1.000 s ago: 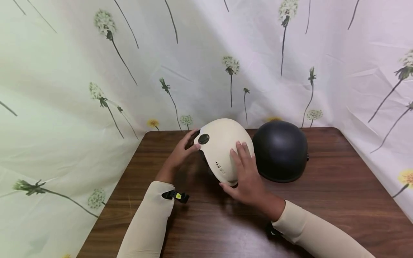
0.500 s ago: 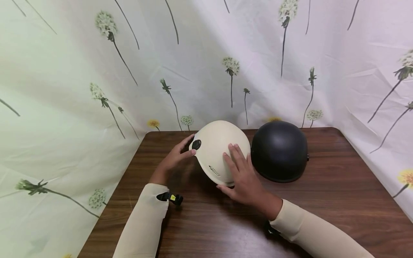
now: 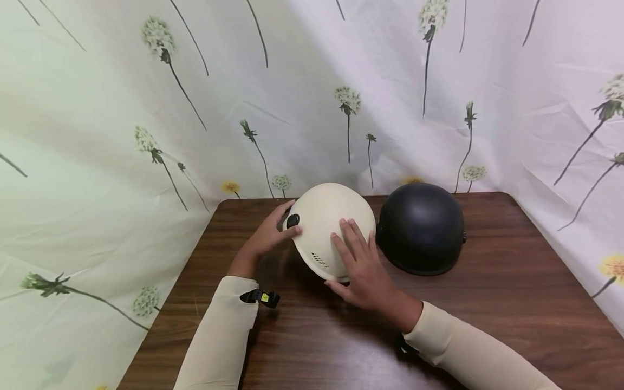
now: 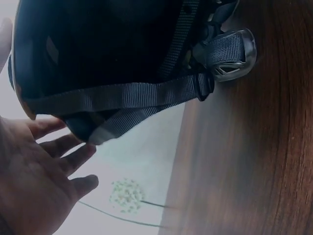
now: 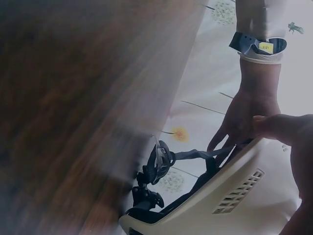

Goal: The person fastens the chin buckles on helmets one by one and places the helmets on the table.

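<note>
Pinching cream helmet (image 3: pixel 319 216) with your left hand (image 3: pixel 265 235), right hand (image 3: pixel 365 276) resting atop, fingers wide; likely light, stiff; rim (image 3: pixel 306 263) gripping best.

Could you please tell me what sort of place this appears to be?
Probably a screened-off indoor corner used as a simple work spot: dandelion-print sheeting hangs behind a wood-grain table, where a cream helmet is held beside a black helmet.

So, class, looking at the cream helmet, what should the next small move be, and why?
I'd probably lower the cream helmet gently onto the wooden table, beside the black helmet: the left hand grips one side, the right hand rests on it, and the left wrist view shows the gripped side raised, straps hanging underneath.
</note>
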`<state>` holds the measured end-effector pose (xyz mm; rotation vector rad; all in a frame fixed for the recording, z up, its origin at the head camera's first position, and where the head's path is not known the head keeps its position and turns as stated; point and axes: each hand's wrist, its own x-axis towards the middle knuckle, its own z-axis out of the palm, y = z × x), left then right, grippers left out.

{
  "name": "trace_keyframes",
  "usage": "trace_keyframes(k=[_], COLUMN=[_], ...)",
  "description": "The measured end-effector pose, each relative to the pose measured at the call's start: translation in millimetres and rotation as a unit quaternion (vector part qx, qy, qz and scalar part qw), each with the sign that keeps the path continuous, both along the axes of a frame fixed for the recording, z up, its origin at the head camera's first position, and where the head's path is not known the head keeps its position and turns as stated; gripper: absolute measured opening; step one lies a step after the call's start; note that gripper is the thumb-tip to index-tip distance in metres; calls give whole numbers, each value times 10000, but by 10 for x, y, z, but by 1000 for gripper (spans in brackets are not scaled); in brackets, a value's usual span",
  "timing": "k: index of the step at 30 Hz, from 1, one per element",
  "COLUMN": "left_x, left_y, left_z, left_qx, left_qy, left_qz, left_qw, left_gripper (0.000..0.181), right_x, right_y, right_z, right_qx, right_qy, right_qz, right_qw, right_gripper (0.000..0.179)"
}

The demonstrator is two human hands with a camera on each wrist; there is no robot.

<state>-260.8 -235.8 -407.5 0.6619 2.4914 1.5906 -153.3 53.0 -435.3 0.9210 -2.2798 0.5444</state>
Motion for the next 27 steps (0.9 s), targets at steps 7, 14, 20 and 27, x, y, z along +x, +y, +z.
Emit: trace_keyframes(k=[7, 14, 20, 27], left_x=[1, -1, 3, -44], left_y=[47, 60, 113, 146], left_z=[24, -9, -38, -62], left_qx=[-410, -719, -897, -1162], left_qy=[285, 252, 308, 344], left_qz=[52, -36, -5, 6], left_qw=[9987, 9971, 9955, 9926], left_gripper=[93, 91, 98, 102], right_x=[-5, -35, -41, -95], right_y=[-19, -29, -7, 4], right_z=[-2, -39, -58, -88], right_qx=[177, 460, 521, 531], right_qy=[-120, -481, -880, -1223], right_qz=[51, 229, 13, 180], right_qw=[9998, 9975, 9948, 9909], right_gripper=[109, 104, 95, 89])
